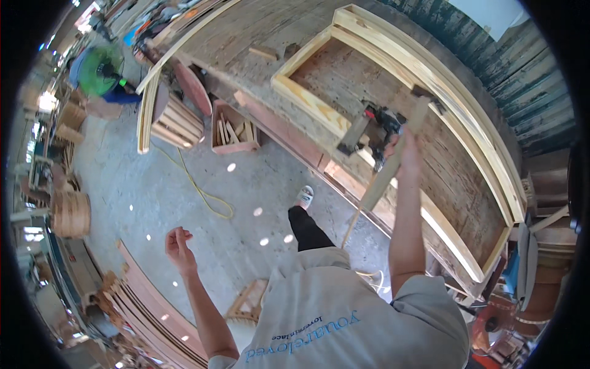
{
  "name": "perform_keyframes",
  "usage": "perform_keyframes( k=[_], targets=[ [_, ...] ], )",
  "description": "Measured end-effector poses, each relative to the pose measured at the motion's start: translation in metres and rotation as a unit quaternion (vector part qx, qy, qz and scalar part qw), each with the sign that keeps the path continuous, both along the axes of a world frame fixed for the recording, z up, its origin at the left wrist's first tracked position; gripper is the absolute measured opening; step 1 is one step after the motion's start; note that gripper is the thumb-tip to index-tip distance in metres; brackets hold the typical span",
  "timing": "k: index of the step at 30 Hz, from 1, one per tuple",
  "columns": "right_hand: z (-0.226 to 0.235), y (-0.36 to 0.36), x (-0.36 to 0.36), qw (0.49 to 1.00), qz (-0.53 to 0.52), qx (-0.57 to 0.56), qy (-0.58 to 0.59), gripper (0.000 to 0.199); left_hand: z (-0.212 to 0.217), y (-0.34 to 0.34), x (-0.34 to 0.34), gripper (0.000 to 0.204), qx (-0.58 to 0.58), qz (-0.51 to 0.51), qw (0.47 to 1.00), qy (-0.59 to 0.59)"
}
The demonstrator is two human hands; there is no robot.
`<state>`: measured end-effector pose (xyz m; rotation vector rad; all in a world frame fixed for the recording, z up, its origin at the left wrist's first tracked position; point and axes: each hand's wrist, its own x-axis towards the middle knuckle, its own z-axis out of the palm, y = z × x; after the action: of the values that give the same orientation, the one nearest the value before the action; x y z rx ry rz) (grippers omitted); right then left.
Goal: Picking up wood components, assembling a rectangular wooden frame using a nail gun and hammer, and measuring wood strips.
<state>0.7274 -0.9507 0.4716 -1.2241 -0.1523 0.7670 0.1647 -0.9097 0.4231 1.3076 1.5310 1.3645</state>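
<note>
Right hand [409, 157]: gripping wooden-handled tool [382, 183], dark head, over curved pale wooden frame [310, 102] on tabletop [224, 38]. Left hand [179, 244]: loosely curled, above grey floor [261, 178].

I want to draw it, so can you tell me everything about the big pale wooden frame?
The frame looks like smooth, yellowish wood with some grain showing. It has long sides joined by shorter end pieces; the far side looks curved and doubled, though this lens bends straight edges too. It lies flat on the wooden workbench. A dark power tool and the right hand hide part of the near side; I can't tell whether either touches it.
</note>
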Motion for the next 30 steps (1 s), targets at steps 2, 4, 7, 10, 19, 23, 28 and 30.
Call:
perform_keyframes(
  k=[2, 4, 7, 10, 19, 23, 28, 30],
  targets=[
    [-0.014, 0.054, -0.019, 0.999, 0.0, -0.039, 0.036, 0.02, -0.005, 0.059, 0.025, 0.017, -0.043, 0.003, 0.998, -0.048],
    [-0.019, 0.106, -0.03, 0.995, 0.004, -0.05, 0.08, 0.019, -0.003, 0.116, 0.066, 0.017, -0.066, -0.024, 0.995, -0.067],
    [-0.046, 0.155, -0.041, 0.989, 0.043, -0.062, 0.131, 0.018, -0.001, 0.199, 0.144, 0.017, -0.064, -0.123, 0.989, -0.046],
    [-0.059, 0.202, -0.034, 0.978, 0.097, -0.098, 0.155, 0.019, 0.008, 0.274, 0.218, 0.015, -0.058, -0.25, 0.966, -0.039],
    [-0.04, 0.303, 0.033, 0.978, -0.143, -0.048, 0.147, 0.026, -0.042, 0.473, 0.393, 0.018, -0.035, -0.44, 0.896, -0.053],
    [-0.037, 0.391, 0.029, 0.921, -0.311, -0.101, 0.212, 0.023, -0.073, 0.539, 0.475, 0.027, -0.071, -0.479, 0.873, -0.058],
    [-0.093, 0.434, 0.02, 0.956, -0.118, -0.107, 0.245, 0.024, -0.104, 0.56, 0.538, 0.045, -0.129, -0.541, 0.828, -0.07],
    [-0.091, 0.428, 0.017, 0.937, -0.189, -0.052, 0.288, 0.022, -0.114, 0.551, 0.549, 0.044, -0.162, -0.549, 0.812, -0.117]
  ],
)
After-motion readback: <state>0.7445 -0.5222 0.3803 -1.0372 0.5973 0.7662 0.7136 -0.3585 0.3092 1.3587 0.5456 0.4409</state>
